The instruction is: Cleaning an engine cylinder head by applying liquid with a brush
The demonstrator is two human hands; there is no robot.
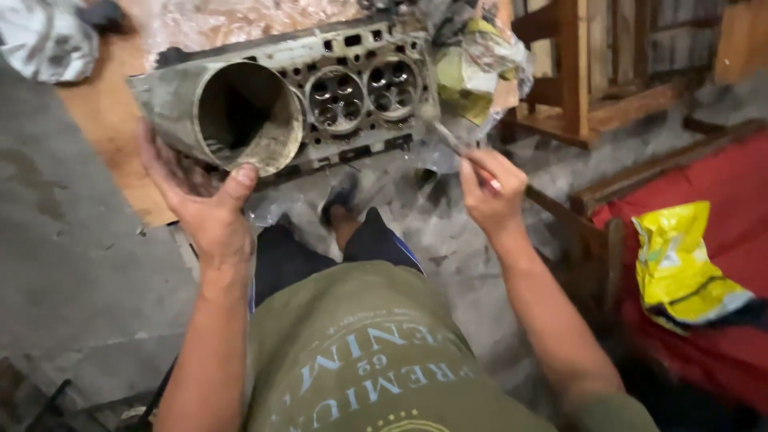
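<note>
My left hand (200, 200) grips a dirty grey metal cylinder (232, 112), open end toward me, thumb on its lower rim. Behind it lies a greasy engine cylinder head (360, 80) with round valve chambers facing me. My right hand (490, 188) is closed on a thin brush-like tool (448, 138) whose tip points up-left at the head's lower right corner. The tool is blurred. My knees in dark trousers show below the head.
A brown board (112, 120) lies under the head on a grey concrete floor (64, 264). Crumpled plastic and rags (476, 68) sit at its right end. A wooden frame (576, 88) stands at the right; a yellow bag (680, 264) rests on a red surface (720, 184).
</note>
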